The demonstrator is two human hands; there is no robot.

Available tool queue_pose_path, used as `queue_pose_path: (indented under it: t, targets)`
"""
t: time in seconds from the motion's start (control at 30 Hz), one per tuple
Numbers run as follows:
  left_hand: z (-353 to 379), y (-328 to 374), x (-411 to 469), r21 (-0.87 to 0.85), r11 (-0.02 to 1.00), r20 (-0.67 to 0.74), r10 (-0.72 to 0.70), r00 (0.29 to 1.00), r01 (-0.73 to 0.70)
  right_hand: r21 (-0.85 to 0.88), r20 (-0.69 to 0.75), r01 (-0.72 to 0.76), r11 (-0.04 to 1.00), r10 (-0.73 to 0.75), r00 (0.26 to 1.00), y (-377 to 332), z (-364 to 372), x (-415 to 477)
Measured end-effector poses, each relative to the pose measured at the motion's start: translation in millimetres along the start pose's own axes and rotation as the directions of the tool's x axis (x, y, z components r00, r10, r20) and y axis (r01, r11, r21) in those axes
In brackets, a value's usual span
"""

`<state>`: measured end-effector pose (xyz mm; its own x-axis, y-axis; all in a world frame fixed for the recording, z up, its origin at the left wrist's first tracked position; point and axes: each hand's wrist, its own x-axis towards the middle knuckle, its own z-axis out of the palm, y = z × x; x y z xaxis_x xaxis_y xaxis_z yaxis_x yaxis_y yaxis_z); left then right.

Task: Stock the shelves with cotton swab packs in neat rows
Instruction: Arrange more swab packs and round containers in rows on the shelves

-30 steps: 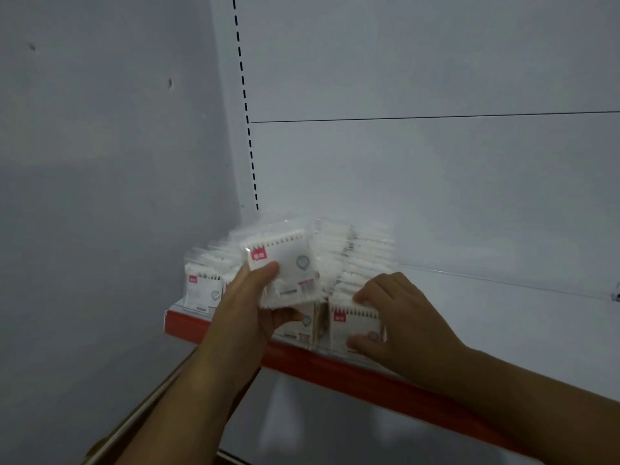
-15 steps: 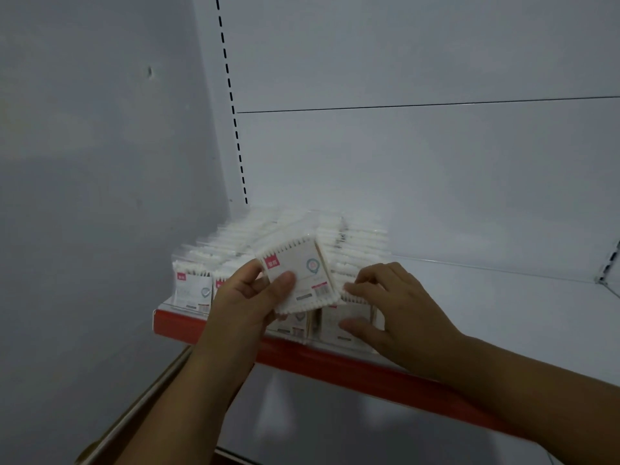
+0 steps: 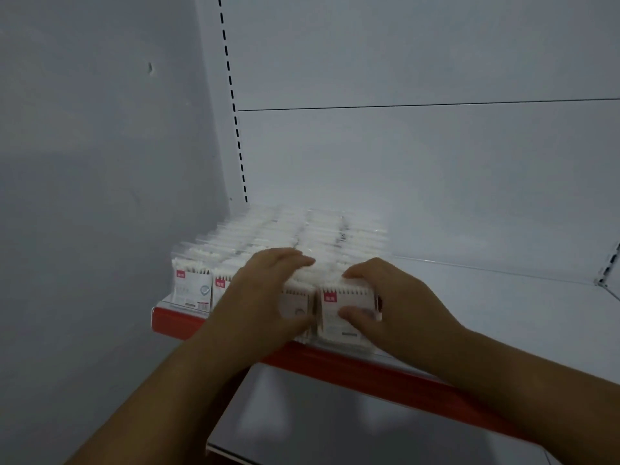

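Pinching upright packs (image 3: 335, 330), left hand (image 3: 265, 297) and right hand (image 3: 402, 303), labels forward, swabs vertical

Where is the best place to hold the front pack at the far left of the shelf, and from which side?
Probably the top edge, coming from above, thumb on the front face. The far-left front pack stands upright, its bottom sits behind the shelf lip, and a neighbour pack stands close on its right, so the top looks freest.

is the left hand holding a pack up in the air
No, the left hand holds a pack standing in its row on the shelf.
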<state>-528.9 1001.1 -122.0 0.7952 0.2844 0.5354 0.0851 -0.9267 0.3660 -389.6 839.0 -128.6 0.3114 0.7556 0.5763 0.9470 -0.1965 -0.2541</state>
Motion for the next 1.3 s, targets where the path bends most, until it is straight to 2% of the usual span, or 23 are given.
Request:
queue_pose_path:
  t: [0.03,0.1,0.2,0.43,0.7,0.8,0.93,1.07,1.1,1.17,1.23,1.3]
  targets:
    - [5,-2,-1,0.085,0.996,0.078,0.034,0.996,-0.040,-0.095,-0.020,0.060,0.994,-0.062,0.998,0,6,-3]
    - [15,-8,-3,0.223,0.971,0.174,0.044,0.984,-0.083,-0.169,-0.028,0.083,0.982,-0.090,0.996,-1,14,-9]
    - [21,-15,-4,0.307,0.947,0.201,0.037,0.979,-0.099,-0.210,-0.048,0.052,0.976,-0.064,0.997,2,22,-14]
    - [21,-22,2,0.320,0.941,0.203,0.046,0.978,-0.110,-0.219,-0.064,0.020,0.976,-0.035,0.997,5,29,-2]
    - [18,-19,6,0.278,0.957,0.200,0.029,0.979,-0.085,-0.255,0.098,-0.002,0.967,0.027,0.995,2,32,-11]
    - [19,-19,8,0.303,0.949,0.238,0.013,0.971,-0.087,-0.220,0.155,-0.024,0.975,0.059,0.986,1,29,-12]
    - [10,-17,22,0.310,0.948,0.301,-0.032,0.953,-0.066,-0.270,0.257,0.021,0.963,0.051,0.965,9,24,-11]
    - [0,3,50,0.315,0.946,0.297,-0.023,0.954,-0.076,-0.129,0.118,0.029,0.991,-0.014,0.993,36,-15,-19]
    - [3,14,62,0.292,0.952,0.326,-0.004,0.945,-0.096,-0.167,0.132,0.042,0.985,-0.020,0.991,51,-32,-20]
    - [14,46,93,0.231,0.963,0.442,0.021,0.897,-0.137,-0.334,0.268,0.037,0.942,0.057,0.962,87,-69,-20]
    - [31,83,129,0.234,0.953,0.562,0.029,0.827,-0.193,-0.533,0.386,-0.004,0.846,0.247,0.889,129,-110,-21]
    - [50,120,163,0.285,0.926,0.598,0.029,0.801,-0.247,-0.703,0.387,-0.026,0.710,0.413,0.825,166,-149,-32]
